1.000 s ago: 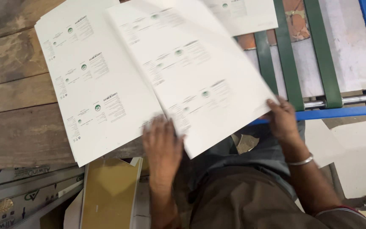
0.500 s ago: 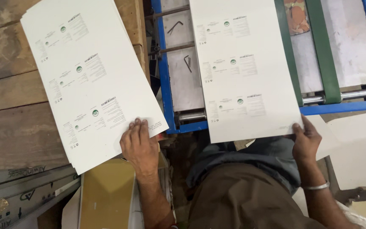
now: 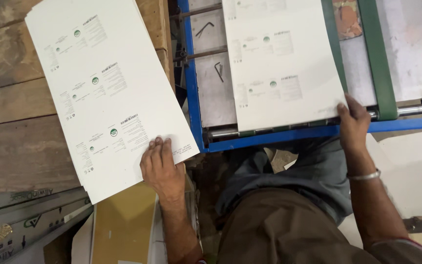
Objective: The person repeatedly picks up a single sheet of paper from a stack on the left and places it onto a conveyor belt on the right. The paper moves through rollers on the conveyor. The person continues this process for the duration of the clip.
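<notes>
My left hand (image 3: pixel 161 166) lies flat on the near corner of a stack of white printed sheets (image 3: pixel 104 88) resting on a wooden table (image 3: pixel 15 122). My right hand (image 3: pixel 352 122) holds the near right corner of a single white printed sheet (image 3: pixel 282 63), which lies on the bed of a blue-framed machine (image 3: pixel 194 88) between its green belts (image 3: pixel 378 58). A metal bangle sits on my right wrist.
Two small hex keys (image 3: pixel 218 71) lie on the machine's grey plate. A metal roller (image 3: pixel 416 108) runs along the machine's near edge. Yellow and printed cardboard pieces (image 3: pixel 123 225) stand below the table. A white board (image 3: pixel 411 166) is at the right.
The single sheet has slid further onto the machine bed, away from me. My right hand followed it up to the roller. My left hand stays on the stack.
</notes>
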